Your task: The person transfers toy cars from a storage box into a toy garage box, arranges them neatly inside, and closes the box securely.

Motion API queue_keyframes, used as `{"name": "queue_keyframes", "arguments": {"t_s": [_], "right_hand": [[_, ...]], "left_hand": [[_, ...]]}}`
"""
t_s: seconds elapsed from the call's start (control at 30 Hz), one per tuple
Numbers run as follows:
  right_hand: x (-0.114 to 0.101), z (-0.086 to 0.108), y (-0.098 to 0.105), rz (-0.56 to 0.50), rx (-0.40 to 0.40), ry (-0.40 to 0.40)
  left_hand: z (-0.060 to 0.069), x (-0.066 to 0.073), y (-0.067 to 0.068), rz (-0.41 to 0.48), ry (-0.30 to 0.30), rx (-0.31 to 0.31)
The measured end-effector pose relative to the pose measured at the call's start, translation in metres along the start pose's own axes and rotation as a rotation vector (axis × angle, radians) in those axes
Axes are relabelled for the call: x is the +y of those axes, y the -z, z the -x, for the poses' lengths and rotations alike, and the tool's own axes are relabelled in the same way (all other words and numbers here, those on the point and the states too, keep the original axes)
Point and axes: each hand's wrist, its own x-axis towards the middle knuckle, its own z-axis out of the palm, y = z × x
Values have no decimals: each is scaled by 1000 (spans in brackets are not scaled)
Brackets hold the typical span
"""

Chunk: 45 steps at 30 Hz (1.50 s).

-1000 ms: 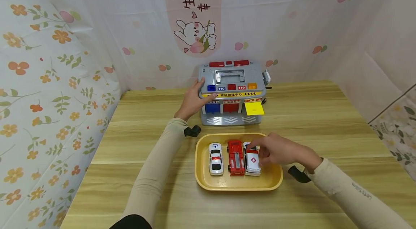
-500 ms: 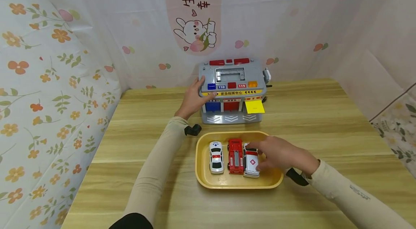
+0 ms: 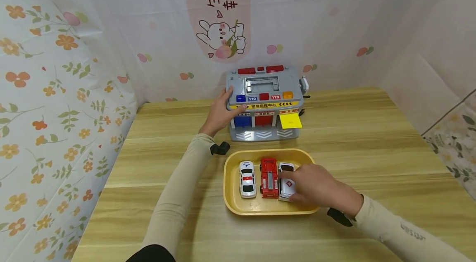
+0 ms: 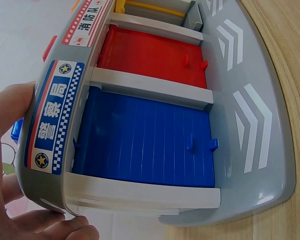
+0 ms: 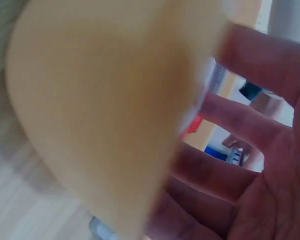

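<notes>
A grey toy rescue station point(image 3: 264, 107) stands at the back of the table. My left hand point(image 3: 219, 113) grips its left end; in the left wrist view the thumb lies on the roof edge and the other fingers curl at the side. The blue door point(image 4: 145, 137) and red door point(image 4: 152, 57) are down, while a yellow door point(image 3: 290, 121) juts outward. My right hand point(image 3: 316, 183) reaches into the yellow tray point(image 3: 260, 213), thumb and fingers around a white toy ambulance point(image 3: 287, 189), partly covering it. A red toy fire truck point(image 3: 269, 187) lies right beside the ambulance.
A white toy police car point(image 3: 247, 179) sits at the tray's left. The tray stands just in front of the station on the wooden table point(image 3: 156, 158). A patterned cloth point(image 3: 316, 26) hangs behind. The tray's wall fills much of the right wrist view, blurred.
My right hand has moved slightly down and left over the ambulance, its fingers closing around it. The left hand stays on the station.
</notes>
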Motion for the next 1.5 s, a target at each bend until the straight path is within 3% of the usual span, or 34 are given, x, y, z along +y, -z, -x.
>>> {"name": "queue_keyframes", "arguments": {"t_s": [0.27, 0.77, 1.17, 1.5], "right_hand": [[5, 3, -7, 4, 114, 22], [10, 2, -20, 53, 196, 37], [4, 13, -8, 33, 181, 4], [5, 24, 20, 38, 273, -8]], "left_hand": [[1, -1, -1, 19, -5, 3], [0, -3, -2, 28, -21, 9], [0, -4, -2, 30, -23, 13], [-1, -4, -2, 23, -25, 16]]}}
